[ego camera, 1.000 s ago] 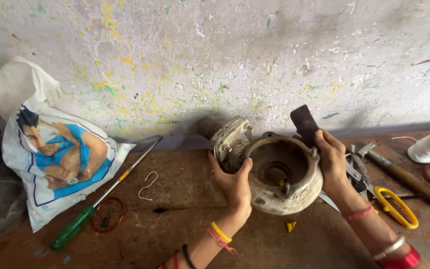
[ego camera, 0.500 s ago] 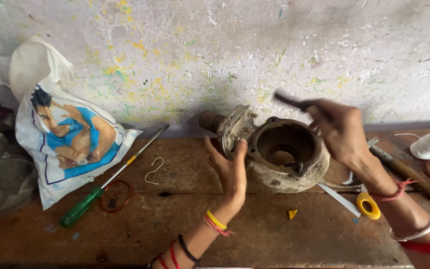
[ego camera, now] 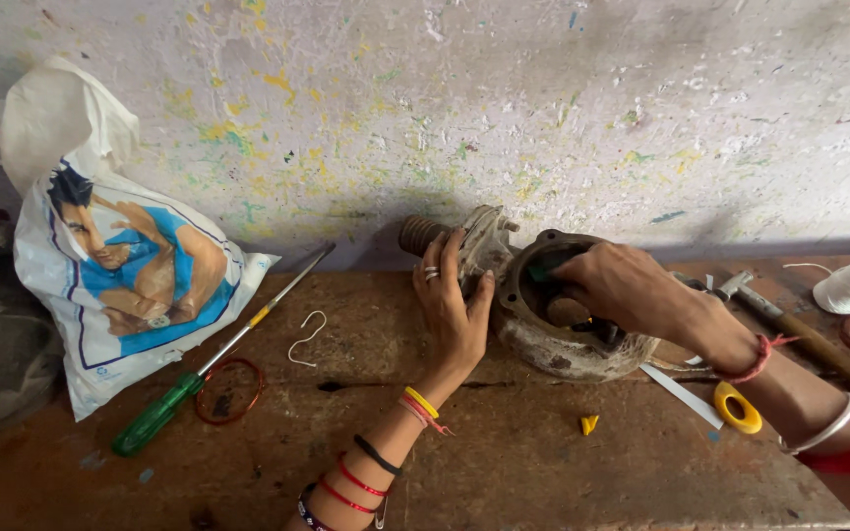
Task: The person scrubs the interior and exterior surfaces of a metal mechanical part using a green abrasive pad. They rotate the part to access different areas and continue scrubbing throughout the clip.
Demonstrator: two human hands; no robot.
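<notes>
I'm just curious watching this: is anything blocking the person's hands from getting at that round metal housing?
Nothing visible does. The left hand already grips the housing by its left edge, and the right hand reaches inside its open bowl.

Wall (ego camera: pixel 543 108): whitewashed plaster, scuffed, flecked with yellow, green and blue paint, grey and shadowed along its foot. Bench (ego camera: pixel 504 462) directly below the wall: worn brown wood, stained, one dark crack running across. Light: soft, even, falling from above.

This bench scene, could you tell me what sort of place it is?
Probably a small repair workshop: a worn wooden bench, a green-handled screwdriver, a hammer, and a metal motor housing under both hands.
</notes>
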